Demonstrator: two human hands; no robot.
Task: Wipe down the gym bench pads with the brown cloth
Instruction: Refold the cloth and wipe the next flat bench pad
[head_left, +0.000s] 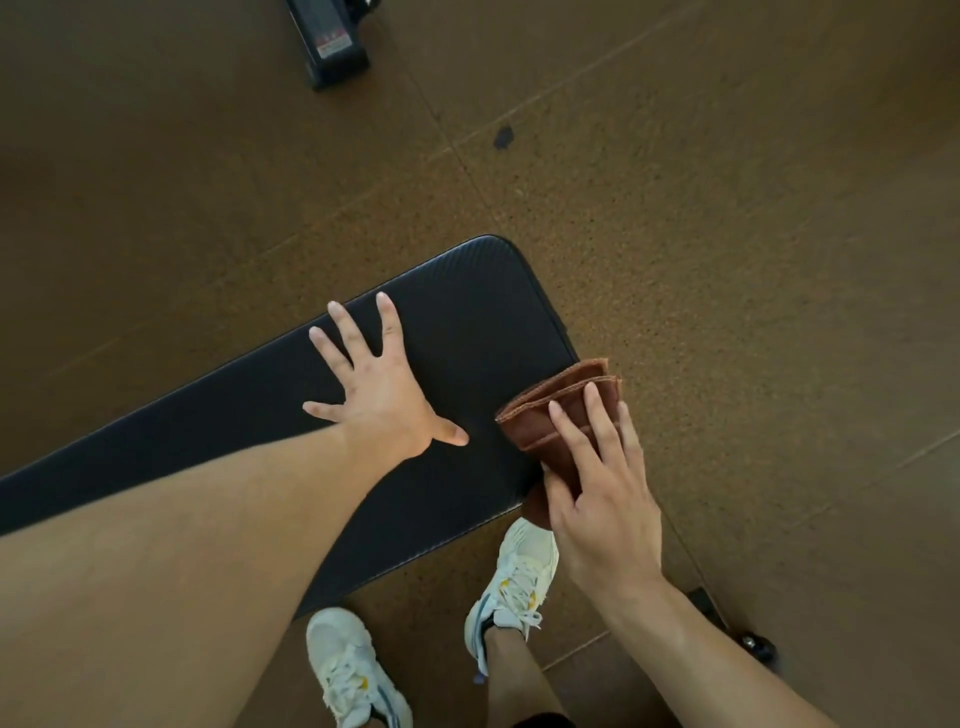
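Observation:
A black gym bench pad (457, 322) runs from the lower left to its rounded end at the centre. My left hand (379, 387) lies flat on the pad with fingers spread wide. A folded brown cloth (545, 421) sits at the pad's right edge, partly hanging past it. My right hand (597, 493) holds the cloth, with straight fingers laid over its top and the thumb against its near side.
Brown speckled rubber floor tiles (727, 234) surround the bench. A black machine base (332, 41) stands at the top. My two white sneakers (514, 577) are on the floor just in front of the pad. A dark bench foot with a wheel (753, 644) shows at the lower right.

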